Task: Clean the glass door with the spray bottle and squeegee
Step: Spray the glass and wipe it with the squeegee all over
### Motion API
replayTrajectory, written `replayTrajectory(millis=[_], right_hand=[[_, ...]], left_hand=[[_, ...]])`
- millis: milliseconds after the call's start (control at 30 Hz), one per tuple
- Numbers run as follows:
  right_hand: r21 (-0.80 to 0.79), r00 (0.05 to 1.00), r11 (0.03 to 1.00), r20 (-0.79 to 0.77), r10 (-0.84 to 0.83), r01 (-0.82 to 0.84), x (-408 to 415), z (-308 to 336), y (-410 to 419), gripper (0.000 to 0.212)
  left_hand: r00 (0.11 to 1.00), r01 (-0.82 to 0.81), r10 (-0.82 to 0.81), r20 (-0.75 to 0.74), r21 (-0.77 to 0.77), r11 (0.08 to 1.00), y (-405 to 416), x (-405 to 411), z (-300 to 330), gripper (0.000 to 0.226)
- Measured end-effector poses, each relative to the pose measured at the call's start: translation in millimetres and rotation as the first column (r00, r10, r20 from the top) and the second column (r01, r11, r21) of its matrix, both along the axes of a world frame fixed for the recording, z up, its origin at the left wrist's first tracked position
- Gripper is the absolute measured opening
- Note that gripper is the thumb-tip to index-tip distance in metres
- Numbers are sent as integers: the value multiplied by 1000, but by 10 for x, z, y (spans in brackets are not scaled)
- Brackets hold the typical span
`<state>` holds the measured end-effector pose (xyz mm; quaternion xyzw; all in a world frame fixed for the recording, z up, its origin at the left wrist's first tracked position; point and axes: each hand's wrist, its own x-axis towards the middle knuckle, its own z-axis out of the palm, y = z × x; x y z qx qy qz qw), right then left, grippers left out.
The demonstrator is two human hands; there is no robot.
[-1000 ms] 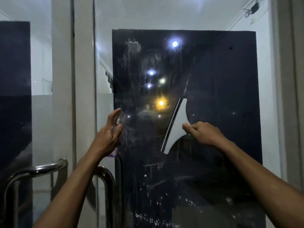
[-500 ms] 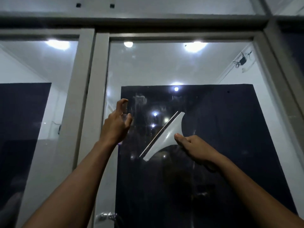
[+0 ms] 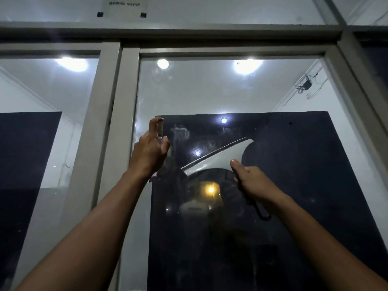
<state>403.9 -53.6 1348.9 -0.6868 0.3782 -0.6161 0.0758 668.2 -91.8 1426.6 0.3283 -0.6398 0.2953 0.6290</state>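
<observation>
A: While you are lifting both arms toward the top of the glass door (image 3: pixel 210 91), your left hand (image 3: pixel 150 153) is gripping the small clear spray bottle (image 3: pixel 160 139), its forefinger curling over the nozzle. A second ago it was sitting down by the handle.

B: And your right hand (image 3: pixel 253 181) is clenching the squeegee (image 3: pixel 218 157) by its dark handle; the blade is lying tilted against the pane, more slanted than a moment ago.

A: So you are moving from the lower glass, where drips were running, up to the smeared band near the top edge of the dark panel (image 3: pixel 294 164) behind.

B: I judge you are starting a fresh pass: spraying first, then pulling down.
</observation>
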Motion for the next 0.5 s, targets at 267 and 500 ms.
replayTrajectory(millis=[267,500], right_hand=[[40,910,979,380,168,-198,172,240,-57,40],[53,854,943,442,273,-329,683,929,-286,42]], left_hand=[[994,-109,110,-18,19,994,-107,169,67,44],[994,-104,104,-20,-2,995,-151,205,60,38]])
